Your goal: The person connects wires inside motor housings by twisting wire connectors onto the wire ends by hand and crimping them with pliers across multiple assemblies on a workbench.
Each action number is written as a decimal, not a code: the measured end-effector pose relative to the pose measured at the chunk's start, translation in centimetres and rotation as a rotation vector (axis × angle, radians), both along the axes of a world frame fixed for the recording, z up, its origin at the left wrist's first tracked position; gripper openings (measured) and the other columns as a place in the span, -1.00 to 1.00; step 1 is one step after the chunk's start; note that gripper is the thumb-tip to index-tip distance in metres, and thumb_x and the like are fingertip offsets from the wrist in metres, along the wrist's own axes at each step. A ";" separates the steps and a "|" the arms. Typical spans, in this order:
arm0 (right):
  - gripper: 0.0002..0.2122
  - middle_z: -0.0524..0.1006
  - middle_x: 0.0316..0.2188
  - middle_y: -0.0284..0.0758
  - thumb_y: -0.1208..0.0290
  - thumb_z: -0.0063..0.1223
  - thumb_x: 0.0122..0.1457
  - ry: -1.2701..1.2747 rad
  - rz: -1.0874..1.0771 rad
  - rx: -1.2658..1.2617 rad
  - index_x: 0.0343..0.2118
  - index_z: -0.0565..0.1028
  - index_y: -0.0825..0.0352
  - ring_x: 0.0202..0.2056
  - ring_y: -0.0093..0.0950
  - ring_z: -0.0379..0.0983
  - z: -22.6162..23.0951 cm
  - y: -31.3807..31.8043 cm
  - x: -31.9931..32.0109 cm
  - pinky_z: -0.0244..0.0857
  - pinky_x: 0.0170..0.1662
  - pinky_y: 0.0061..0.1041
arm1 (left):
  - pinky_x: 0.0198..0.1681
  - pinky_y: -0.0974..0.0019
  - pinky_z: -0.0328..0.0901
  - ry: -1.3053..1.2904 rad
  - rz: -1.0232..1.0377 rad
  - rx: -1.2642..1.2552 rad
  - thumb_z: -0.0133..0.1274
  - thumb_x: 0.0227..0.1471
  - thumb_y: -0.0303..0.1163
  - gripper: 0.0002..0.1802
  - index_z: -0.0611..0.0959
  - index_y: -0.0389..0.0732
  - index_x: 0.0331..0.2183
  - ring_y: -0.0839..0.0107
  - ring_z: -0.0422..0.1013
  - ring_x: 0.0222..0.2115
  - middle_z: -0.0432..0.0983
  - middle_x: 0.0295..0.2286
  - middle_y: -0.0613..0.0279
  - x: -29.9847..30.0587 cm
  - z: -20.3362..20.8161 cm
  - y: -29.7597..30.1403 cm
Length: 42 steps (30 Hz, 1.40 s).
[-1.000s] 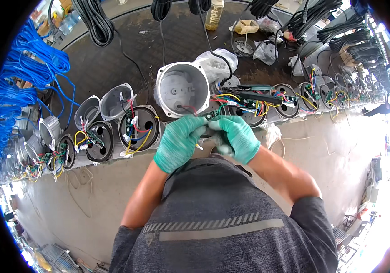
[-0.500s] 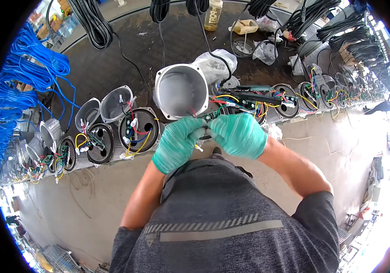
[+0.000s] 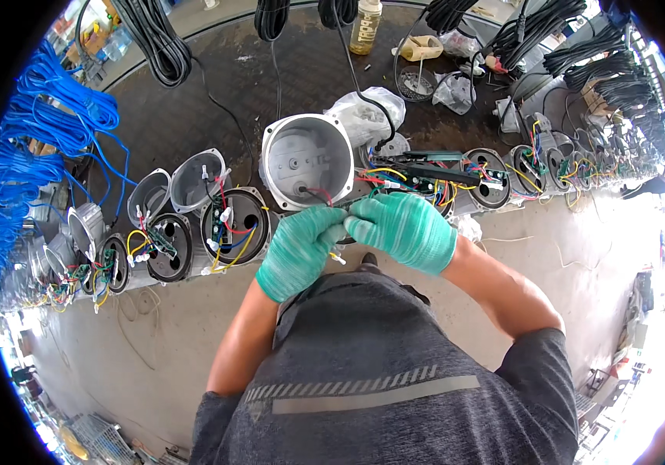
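My left hand (image 3: 299, 252) and my right hand (image 3: 404, 231), both in green knitted gloves, meet fingertip to fingertip in front of a grey metal housing (image 3: 269, 159). Each is closed in a pinch; whatever lies between the fingers is hidden. A red wire (image 3: 321, 194) runs from inside the housing toward my left fingertips. Just beyond the fingers, part of a green circuit board (image 3: 365, 203) shows. Below them hangs a small white connector (image 3: 338, 258). The housing's open mouth faces me, showing its inner floor.
Left of my hands stand round black-rimmed units (image 3: 237, 225) with wires and boards. More wired units (image 3: 487, 177) line the bench edge on the right, near a dark tool (image 3: 437, 172). Behind are a plastic bag (image 3: 367, 115), a bottle (image 3: 366, 27), blue cable bundles (image 3: 61, 101) and hanging black cables (image 3: 154, 39).
The housing's inside now shows more plainly, and the housing sits slightly lower and further left in view. My right fingertips have shifted a little to the left. Both hands stay pinched together.
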State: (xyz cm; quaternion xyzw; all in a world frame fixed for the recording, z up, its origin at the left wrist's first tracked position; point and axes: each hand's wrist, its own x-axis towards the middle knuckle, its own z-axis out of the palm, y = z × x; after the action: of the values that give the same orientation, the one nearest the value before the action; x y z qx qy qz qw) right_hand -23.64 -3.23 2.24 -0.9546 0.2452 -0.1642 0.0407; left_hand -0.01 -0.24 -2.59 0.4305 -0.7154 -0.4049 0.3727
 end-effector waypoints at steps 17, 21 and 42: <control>-0.75 0.67 -0.28 -0.06 0.32 0.08 0.31 0.201 -0.391 0.422 -0.07 0.64 0.31 -0.26 -0.08 0.63 7.3 -18.0 -4.5 0.50 -0.12 -0.21 | -0.30 0.23 0.48 -0.110 0.184 -0.001 0.23 0.22 -0.50 -0.82 0.72 -0.29 -0.12 0.26 0.61 -0.39 0.69 -0.33 0.03 -1.4 0.0 1.4; -0.71 0.68 -0.09 -0.10 0.32 0.14 0.23 0.728 -0.219 0.457 -0.03 0.68 0.25 -0.06 -0.10 0.62 -4.0 -28.2 -5.4 0.46 0.04 -0.17 | -0.44 0.26 0.52 -0.013 0.202 0.176 0.20 0.22 -0.51 -0.79 0.71 -0.31 -0.09 0.26 0.64 -0.46 0.69 -0.29 0.02 -2.0 1.6 1.3; -0.69 0.68 -0.13 -0.08 0.41 0.14 0.22 0.534 -0.119 0.246 0.02 0.63 0.27 -0.13 -0.08 0.65 -11.5 -32.7 -6.0 0.51 -0.03 -0.18 | -0.34 0.26 0.46 0.014 0.248 0.228 0.20 0.21 -0.56 -0.85 0.71 -0.34 -0.16 0.29 0.60 -0.45 0.68 -0.38 0.01 -2.4 2.9 1.8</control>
State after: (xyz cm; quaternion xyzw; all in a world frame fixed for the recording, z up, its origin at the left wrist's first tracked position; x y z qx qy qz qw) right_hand -29.63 -35.90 -9.27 -0.9358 0.3210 0.1216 0.0805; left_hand -2.44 1.52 0.34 0.5521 -0.6036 -0.4375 0.3735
